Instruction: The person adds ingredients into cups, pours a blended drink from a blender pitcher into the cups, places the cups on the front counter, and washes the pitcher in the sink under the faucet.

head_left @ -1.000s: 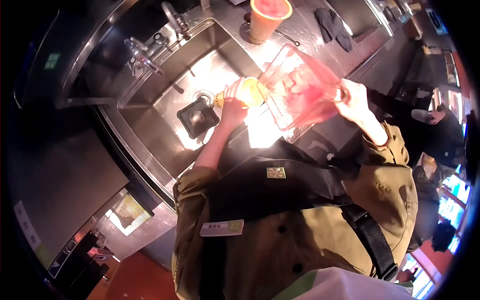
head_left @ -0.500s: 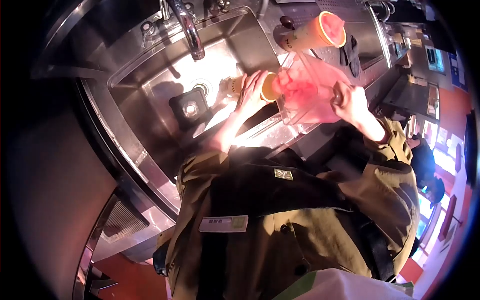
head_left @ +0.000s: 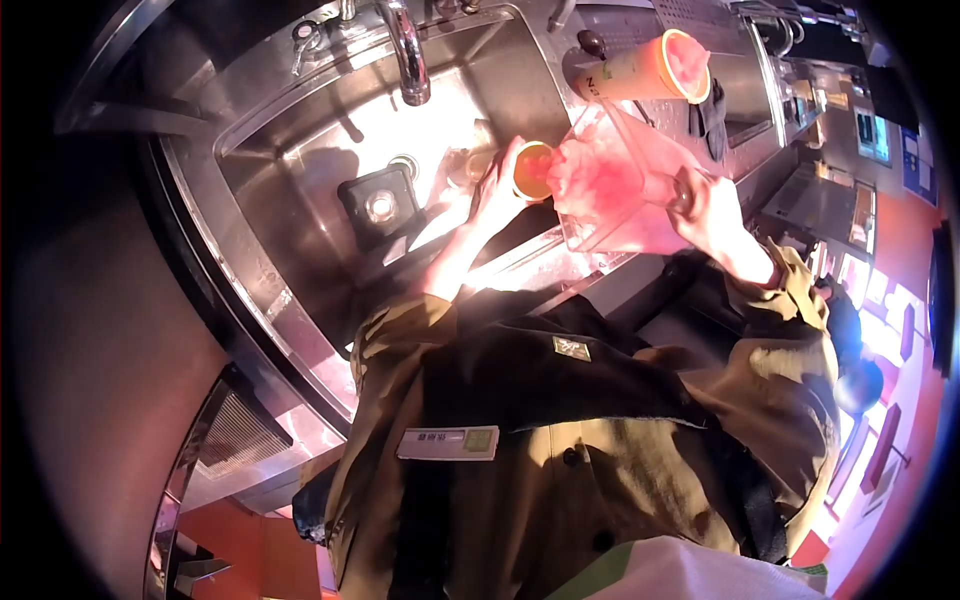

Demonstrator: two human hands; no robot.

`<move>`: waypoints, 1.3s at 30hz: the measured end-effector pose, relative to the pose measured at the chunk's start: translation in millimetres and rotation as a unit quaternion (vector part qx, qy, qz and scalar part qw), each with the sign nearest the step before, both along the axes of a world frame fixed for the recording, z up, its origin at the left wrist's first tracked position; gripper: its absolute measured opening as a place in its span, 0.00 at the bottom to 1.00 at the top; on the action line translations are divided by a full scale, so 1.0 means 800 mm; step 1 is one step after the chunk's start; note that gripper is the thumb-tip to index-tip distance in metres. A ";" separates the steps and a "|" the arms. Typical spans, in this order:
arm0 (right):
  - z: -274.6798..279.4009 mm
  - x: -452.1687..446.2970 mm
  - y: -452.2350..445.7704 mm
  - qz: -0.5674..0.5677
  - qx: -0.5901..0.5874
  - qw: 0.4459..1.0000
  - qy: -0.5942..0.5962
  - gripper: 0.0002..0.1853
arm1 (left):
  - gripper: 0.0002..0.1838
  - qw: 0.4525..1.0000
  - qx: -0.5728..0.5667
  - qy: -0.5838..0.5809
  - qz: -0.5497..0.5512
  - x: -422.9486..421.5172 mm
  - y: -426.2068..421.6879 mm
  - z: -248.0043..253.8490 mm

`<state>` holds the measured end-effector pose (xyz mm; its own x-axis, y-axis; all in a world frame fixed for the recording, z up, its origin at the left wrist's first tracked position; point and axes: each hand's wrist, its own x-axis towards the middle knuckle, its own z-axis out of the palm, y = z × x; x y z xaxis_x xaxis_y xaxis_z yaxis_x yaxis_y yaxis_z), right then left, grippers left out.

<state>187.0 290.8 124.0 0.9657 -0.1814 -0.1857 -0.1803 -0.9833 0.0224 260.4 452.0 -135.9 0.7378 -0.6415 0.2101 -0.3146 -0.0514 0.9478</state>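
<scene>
I've got left hand (head_left: 497, 192) gripping yellow cup (head_left: 533, 172), right hand (head_left: 715, 217) gripping clear pitcher (head_left: 628, 200) of pink slush (head_left: 588, 175) at 3 o'clock; filled cup (head_left: 640, 75) at pitcher's 12 o'clock.

Held cup (head_left: 533, 173) partly hidden by left hand (head_left: 497, 193); tap (head_left: 409, 55) cut off above; badge (head_left: 447, 443) lettering (tiny) unreadable

The steel counter (head_left: 622, 38) carries a filled cup (head_left: 640, 76) and, apparently, a dark cloth (head_left: 713, 128).

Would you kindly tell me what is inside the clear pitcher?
The clear pitcher, held by the right hand, contains pink slush. Anything beneath that slush is covered and cannot be seen.
</scene>
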 end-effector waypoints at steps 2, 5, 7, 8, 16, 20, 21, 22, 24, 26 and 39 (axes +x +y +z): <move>0.012 -0.002 0.014 -0.002 0.011 1.000 -0.004 0.07 | 0.50 1.000 -0.003 0.006 0.005 -0.001 0.001 -0.006; -0.003 -0.003 0.005 0.006 -0.007 1.000 -0.012 0.08 | 0.50 1.000 -0.012 0.004 0.008 -0.007 0.002 -0.008; 0.011 -0.002 0.012 0.008 0.020 1.000 -0.012 0.07 | 0.51 0.999 -0.041 -0.019 0.018 -0.005 0.005 -0.009; 0.004 0.000 0.011 0.013 -0.007 1.000 -0.007 0.07 | 0.51 0.999 -0.046 -0.008 0.015 -0.001 0.007 -0.004; -0.002 -0.001 0.010 0.002 0.028 1.000 -0.014 0.06 | 0.51 0.998 -0.052 -0.020 0.018 -0.007 0.001 -0.011; 0.005 0.005 0.012 0.014 0.001 1.000 -0.009 0.06 | 0.51 0.997 -0.058 -0.031 0.029 -0.007 0.002 -0.014; 0.003 0.001 0.014 0.011 0.006 1.000 -0.004 0.07 | 0.51 0.997 -0.061 -0.034 0.027 -0.009 0.003 -0.015; 0.002 -0.004 0.016 0.007 0.009 1.000 0.001 0.07 | 0.51 0.997 -0.062 -0.037 0.026 -0.009 0.002 -0.015; 0.010 0.003 0.018 0.004 0.014 1.000 0.008 0.08 | 0.51 0.996 -0.067 -0.050 0.033 -0.010 0.003 -0.021; 0.004 0.007 0.024 0.012 -0.015 1.000 0.013 0.08 | 0.51 0.996 -0.070 -0.050 0.035 -0.008 0.004 -0.018; -0.005 0.011 0.033 0.027 -0.019 0.999 0.018 0.07 | 0.52 0.997 -0.079 0.005 0.006 -0.004 0.004 -0.003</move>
<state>196.2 317.4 120.2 0.9672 -0.1361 -0.2145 -0.1249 -0.9900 0.0649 256.9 455.4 -137.9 0.7475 -0.5923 0.3008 -0.3060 0.0950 0.9473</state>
